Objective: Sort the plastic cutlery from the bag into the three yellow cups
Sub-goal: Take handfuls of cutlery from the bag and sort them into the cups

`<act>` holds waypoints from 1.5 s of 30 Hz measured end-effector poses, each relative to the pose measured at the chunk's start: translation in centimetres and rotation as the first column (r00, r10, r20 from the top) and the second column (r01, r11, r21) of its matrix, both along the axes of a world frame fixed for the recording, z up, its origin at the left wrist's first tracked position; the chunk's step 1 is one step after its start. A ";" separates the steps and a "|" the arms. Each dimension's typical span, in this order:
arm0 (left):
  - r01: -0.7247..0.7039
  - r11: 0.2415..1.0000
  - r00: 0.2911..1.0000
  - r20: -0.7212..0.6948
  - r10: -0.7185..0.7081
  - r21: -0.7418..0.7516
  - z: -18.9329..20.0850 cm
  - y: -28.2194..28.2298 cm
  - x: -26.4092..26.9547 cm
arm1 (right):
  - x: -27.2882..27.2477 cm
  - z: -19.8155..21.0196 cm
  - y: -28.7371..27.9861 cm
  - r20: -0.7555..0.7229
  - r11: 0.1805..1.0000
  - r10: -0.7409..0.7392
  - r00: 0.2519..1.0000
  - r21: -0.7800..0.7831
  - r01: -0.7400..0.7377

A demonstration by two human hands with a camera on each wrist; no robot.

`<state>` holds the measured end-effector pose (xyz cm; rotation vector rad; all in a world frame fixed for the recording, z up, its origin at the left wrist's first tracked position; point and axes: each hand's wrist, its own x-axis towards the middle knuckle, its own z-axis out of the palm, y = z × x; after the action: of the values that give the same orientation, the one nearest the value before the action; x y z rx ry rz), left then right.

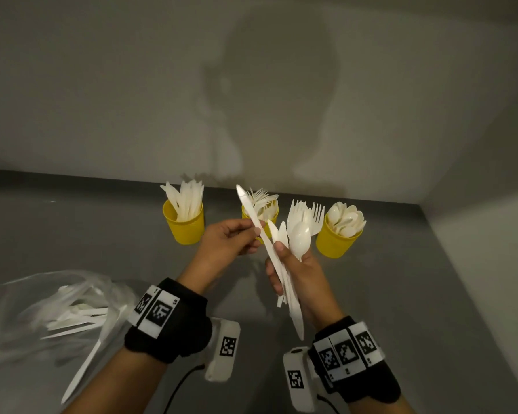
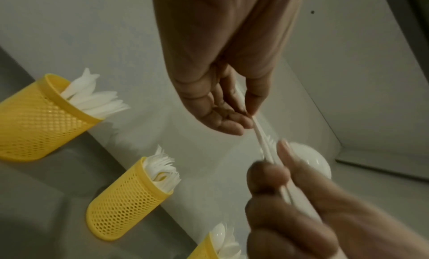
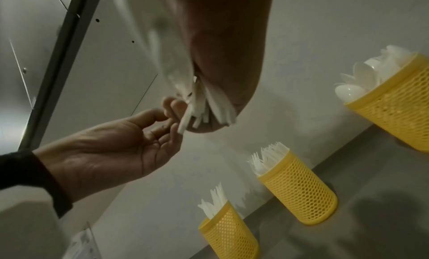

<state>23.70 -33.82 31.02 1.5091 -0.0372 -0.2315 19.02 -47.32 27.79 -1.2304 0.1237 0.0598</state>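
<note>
Nearest the person, the right hand [image 1: 293, 270] is closed round a mixed bunch of cutlery [image 1: 296, 234]: forks, a spoon and knives fanned upward, their handles running down through the palm. Just left of that bunch, the left hand [image 1: 231, 237] pinches a single knife [image 1: 253, 216] between thumb and fingertips; the knife crosses the bunch at a slant, its lower part against the right hand, so whether it is fully free I cannot tell. Well left of the bunch and low in the head view, the clear bag [image 1: 45, 312] lies on the grey counter [image 1: 431, 294] with more white pieces inside. Beyond the bunch three yellow cups stand in a row near the wall: the knife cup [image 1: 183, 227] to the far left, the fork cup [image 1: 259, 215] directly behind, the spoon cup [image 1: 338, 239] to the right. The step in hand looks like separating one knife from the handful. Next, the left hand would need to draw it clear without dragging its neighbours, then carry it left and drop it handle-down into the knife cup.
</note>
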 end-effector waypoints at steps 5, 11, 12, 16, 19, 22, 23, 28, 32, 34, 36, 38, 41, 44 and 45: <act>-0.114 0.986 0.992 -0.072 0.106 -0.119 0.2 2.5 1.5 | 0.4 -0.3 -0.2 -0.034 0.998 -0.008 0.999 -0.058 0.006; -0.268 0.956 0.964 -0.031 0.266 -0.121 0.2 5.8 4.4 | 1.6 -0.6 0.2 -0.074 0.991 -0.026 0.997 -0.133 0.016; -0.315 0.942 0.949 -0.002 0.316 -0.113 0.2 6.7 5.1 | 1.9 -0.7 0.3 -0.079 0.990 -0.032 0.996 -0.140 0.021; -0.402 0.911 0.906 0.104 0.410 -0.091 0.0 10.2 7.9 | 3.0 -0.9 0.4 -0.107 0.990 -0.057 0.993 -0.132 0.043; -0.397 0.908 0.905 0.103 0.412 -0.135 -0.2 11.2 9.3 | 3.7 -1.2 0.5 -0.131 0.990 -0.068 0.989 -0.130 0.051; -0.354 0.910 0.917 0.109 0.383 -0.217 -0.3 11.1 9.9 | 4.3 -1.4 0.7 -0.152 0.985 -0.073 0.986 -0.163 0.048; -0.339 0.910 0.922 0.110 0.372 -0.238 -0.4 11.0 10.1 | 4.5 -1.5 0.8 -0.153 0.982 -0.075 0.985 -0.182 0.046; -0.389 0.909 0.894 0.178 0.412 -0.149 -2.5 11.0 11.3 | 5.1 -1.8 1.0 -0.159 0.975 -0.079 0.984 -0.220 0.042; -0.465 0.870 0.860 0.316 0.401 0.163 -5.3 10.9 12.4 | 5.2 -2.1 0.9 -0.162 0.973 -0.083 0.983 -0.225 0.045; -0.417 0.840 0.900 0.287 0.328 0.346 -7.4 11.0 13.1 | 5.3 -2.1 1.0 -0.159 0.972 -0.084 0.984 -0.229 0.046; -0.337 0.772 0.941 0.226 0.252 0.539 -9.4 11.3 13.4 | 5.3 -2.0 1.1 -0.152 0.974 -0.082 0.985 -0.220 0.047; -0.305 0.728 0.952 0.209 0.223 0.614 -10.3 11.4 13.1 | 5.4 -1.9 1.1 -0.135 0.978 -0.080 0.988 -0.201 0.052; -0.417 0.693 0.900 0.373 0.225 0.588 -10.0 10.6 11.7 | 5.3 -1.7 0.9 -0.123 0.985 -0.087 0.989 -0.158 0.067; -0.370 0.831 0.865 0.480 0.145 0.415 -7.4 7.5 8.7 | 5.3 -1.6 0.9 -0.156 0.989 -0.069 0.985 -0.137 0.048; -0.285 0.878 0.854 0.517 0.051 0.384 -6.1 6.1 7.4 | 5.3 -1.6 1.0 -0.171 0.992 -0.058 0.984 -0.122 0.037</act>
<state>31.06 -27.74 24.91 1.9947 -0.2733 0.3280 24.35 -46.32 26.19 -1.3394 0.3129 0.1206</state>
